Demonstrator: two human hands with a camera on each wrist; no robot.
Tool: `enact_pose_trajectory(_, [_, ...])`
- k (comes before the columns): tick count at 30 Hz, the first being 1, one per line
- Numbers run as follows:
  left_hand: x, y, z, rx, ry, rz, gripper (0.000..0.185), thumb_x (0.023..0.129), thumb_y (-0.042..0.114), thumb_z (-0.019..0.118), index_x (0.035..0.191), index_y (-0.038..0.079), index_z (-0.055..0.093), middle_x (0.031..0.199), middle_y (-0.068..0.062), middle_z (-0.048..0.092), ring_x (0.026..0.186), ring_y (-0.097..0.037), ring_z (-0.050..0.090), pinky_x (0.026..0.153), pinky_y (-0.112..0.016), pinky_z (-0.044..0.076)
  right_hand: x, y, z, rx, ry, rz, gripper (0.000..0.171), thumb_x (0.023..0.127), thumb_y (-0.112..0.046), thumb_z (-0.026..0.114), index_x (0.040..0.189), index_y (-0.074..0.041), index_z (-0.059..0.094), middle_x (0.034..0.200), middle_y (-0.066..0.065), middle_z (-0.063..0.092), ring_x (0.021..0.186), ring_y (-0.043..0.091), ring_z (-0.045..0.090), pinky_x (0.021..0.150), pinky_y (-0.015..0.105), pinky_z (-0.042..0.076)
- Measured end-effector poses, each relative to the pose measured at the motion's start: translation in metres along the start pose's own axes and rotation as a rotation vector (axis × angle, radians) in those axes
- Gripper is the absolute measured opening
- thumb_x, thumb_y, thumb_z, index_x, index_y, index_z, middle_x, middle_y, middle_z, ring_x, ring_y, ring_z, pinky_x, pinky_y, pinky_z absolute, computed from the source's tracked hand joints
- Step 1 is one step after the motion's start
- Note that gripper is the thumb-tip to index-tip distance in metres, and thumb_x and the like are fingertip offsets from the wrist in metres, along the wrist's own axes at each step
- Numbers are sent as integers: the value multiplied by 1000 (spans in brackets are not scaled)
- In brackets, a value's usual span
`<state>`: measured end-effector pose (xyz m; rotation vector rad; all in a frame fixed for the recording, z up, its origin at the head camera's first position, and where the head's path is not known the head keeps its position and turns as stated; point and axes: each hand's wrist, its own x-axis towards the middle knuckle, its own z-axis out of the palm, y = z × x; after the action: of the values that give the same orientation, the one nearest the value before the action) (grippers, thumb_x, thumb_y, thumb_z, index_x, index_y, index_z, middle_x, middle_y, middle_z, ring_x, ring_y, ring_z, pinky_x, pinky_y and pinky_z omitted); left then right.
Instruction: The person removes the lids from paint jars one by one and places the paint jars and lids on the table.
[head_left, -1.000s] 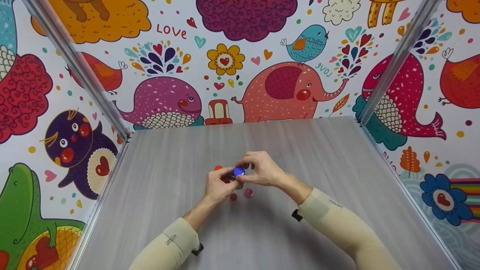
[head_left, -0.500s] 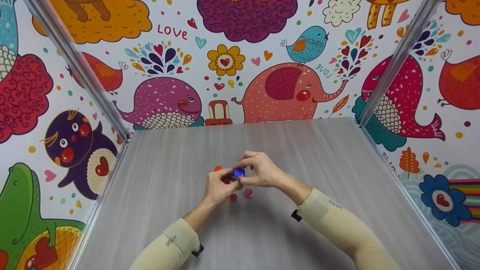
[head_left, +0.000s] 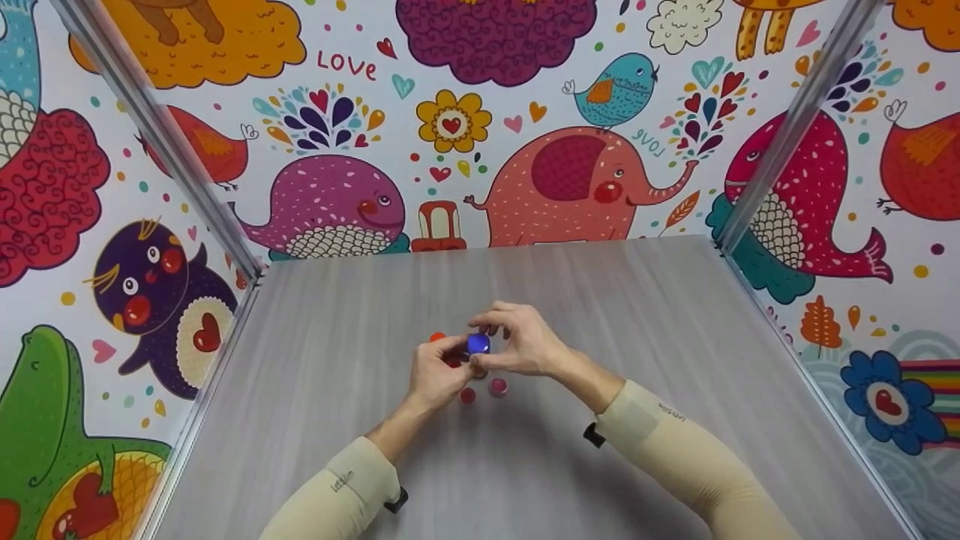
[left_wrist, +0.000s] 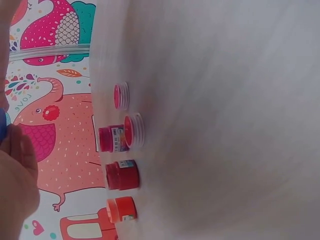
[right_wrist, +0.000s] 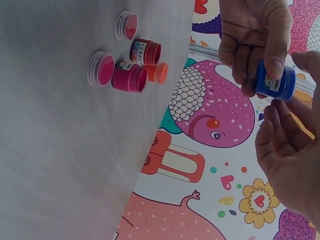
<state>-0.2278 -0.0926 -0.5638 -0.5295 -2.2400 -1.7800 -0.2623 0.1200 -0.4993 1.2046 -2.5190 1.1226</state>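
Observation:
My left hand grips a small blue paint jar, its thumb laid across the label. The jar is held up above the table, and its shiny blue top shows between both hands in the head view. My right hand has its thumb and fingers curled around the top end of that jar, fingertips right at the rim. Only a sliver of the blue jar shows at the left edge of the left wrist view.
A magenta paint jar, a red paint jar and an orange paint jar stand close together on the grey table. Two ridged lids, one red and one pink, lie nearer me. Patterned walls enclose the table.
The right hand's fingers and thumb shift slightly around the top of the blue jar. The left hand stays in place with the jar; the other jars and lids have not moved.

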Motion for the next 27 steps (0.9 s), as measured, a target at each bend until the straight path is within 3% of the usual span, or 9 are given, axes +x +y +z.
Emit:
enact_pose_trajectory(3, [-1, 1, 1, -14, 2, -9, 29, 89, 9, 96, 117, 7, 87, 101, -12, 87, 85, -11, 81, 76, -35, 71, -1, 0, 1, 2, 30, 19, 44, 91, -34, 94, 125, -9, 82, 109, 10, 79, 97, 25, 72, 81, 49, 65])
enact_pose_trajectory(7, [-1, 1, 1, -8, 12, -7, 29, 89, 9, 95, 117, 8, 87, 101, -11, 88, 85, -10, 81, 76, -25, 68, -2, -1, 1, -13, 58, 46, 40, 90, -34, 96, 118, -9, 82, 103, 9, 79, 93, 25, 72, 80, 37, 63])
enact_pose_trajectory(14, [0, 2, 2, 13, 14, -2, 25, 90, 6, 93, 114, 10, 88, 101, -9, 88, 86, -11, 81, 79, -33, 70, -3, -1, 2, -25, 57, 60, 31, 91, -30, 96, 111, -10, 83, 99, 8, 78, 87, 18, 69, 78, 25, 58])
enact_pose_trajectory(20, [-1, 2, 2, 31, 12, 2, 27, 89, 4, 92, 116, 8, 87, 103, -10, 88, 87, -13, 82, 79, -37, 70, -1, -2, 0, -8, 35, 21, 26, 91, -22, 93, 112, -9, 84, 100, 8, 78, 89, 17, 71, 77, 30, 59])
enact_pose_trajectory(27, [0, 2, 2, 31, 7, 5, 26, 89, 2, 90, 114, 9, 88, 101, -10, 88, 86, -12, 81, 77, -36, 69, 1, 0, 0, 26, 2, -28, 26, 89, -17, 87, 114, -11, 85, 103, 7, 78, 90, 20, 72, 77, 47, 64])
